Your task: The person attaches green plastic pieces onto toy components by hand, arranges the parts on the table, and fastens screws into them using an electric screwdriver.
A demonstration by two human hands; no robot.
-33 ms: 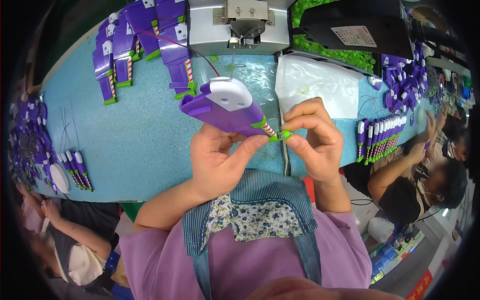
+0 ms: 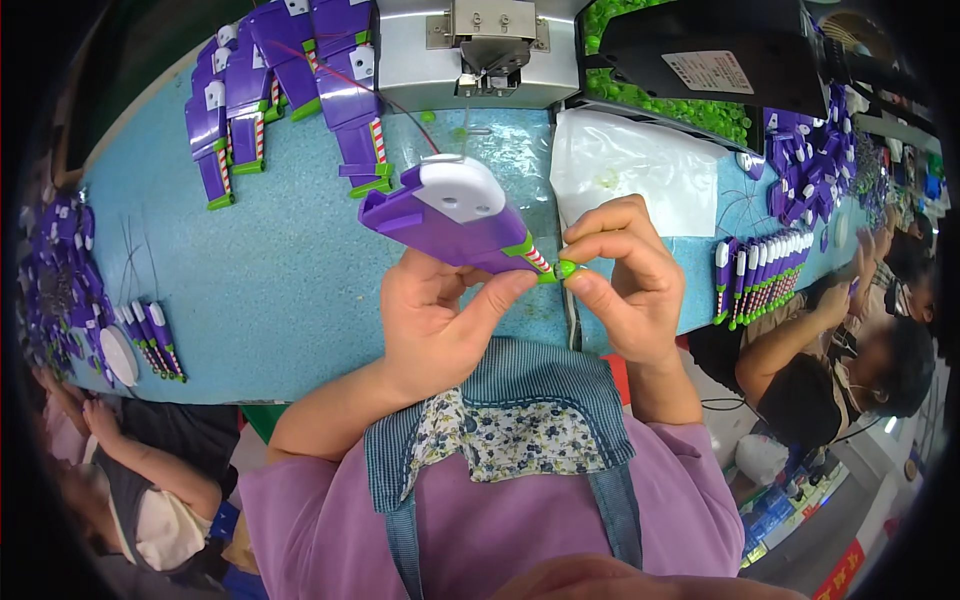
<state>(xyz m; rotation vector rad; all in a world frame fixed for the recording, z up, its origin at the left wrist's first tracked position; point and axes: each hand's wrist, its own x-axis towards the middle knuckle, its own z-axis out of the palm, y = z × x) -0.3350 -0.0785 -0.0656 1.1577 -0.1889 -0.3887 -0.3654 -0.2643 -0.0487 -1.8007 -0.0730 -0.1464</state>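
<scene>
My left hand (image 2: pixel 447 315) is closed on a purple plastic toy wing (image 2: pixel 430 228). The wing has a white rounded panel with two holes, a red-and-white striped edge and green trim; a thin red wire runs up from it. Thumb and fingers pinch it near its narrow green end, which points right. A small round green cap (image 2: pixel 565 269) sits against that end, pinched between thumb and fingertips of my right hand (image 2: pixel 628 285). How far the cap is seated is hard to see.
A metal machine (image 2: pixel 478 62) stands at the back, beside a tray of green caps (image 2: pixel 650 104) under a black casing (image 2: pixel 715 50). Purple wings (image 2: pixel 228 115) lie back left, with more wings (image 2: pixel 762 272) lined up right. A plastic bag (image 2: pixel 640 170) lies between. Other people sit at both sides.
The green cap has shifted slightly left, closer against the wing's end, with my right hand. My left hand and the wing look the same.
</scene>
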